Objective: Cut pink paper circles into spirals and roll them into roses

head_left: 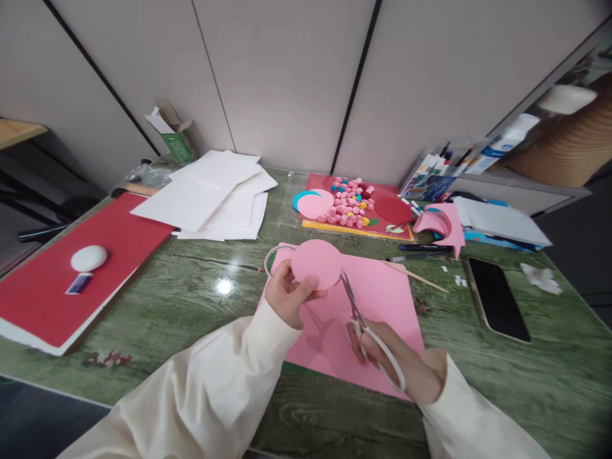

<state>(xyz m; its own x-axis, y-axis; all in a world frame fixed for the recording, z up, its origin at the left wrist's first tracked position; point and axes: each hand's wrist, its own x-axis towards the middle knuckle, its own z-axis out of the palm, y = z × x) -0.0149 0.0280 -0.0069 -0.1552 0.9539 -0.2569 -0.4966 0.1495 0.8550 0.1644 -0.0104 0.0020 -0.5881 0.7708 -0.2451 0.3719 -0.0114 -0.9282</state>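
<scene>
My left hand (287, 294) pinches a round piece of pink paper (316, 262) by its lower edge, holding it up over the table. In my right hand (388, 357) is a pair of scissors (354, 303) with white handles. The blades point up and away, with their tips close to the right edge of the pink circle; whether they touch it I cannot tell. Beneath both hands lies a larger pink sheet (382, 290). A roll of tape or similar ring (268, 260) shows partly behind my left hand.
White sheets (205, 191) lie at the back left, near a red board (71, 280) bearing a white oval object (88, 258). Pink paper balls (351, 204) and paper circles cover a red sheet at the back. A phone (498, 299), wooden stick (423, 279) and pink offcut (447, 226) lie right.
</scene>
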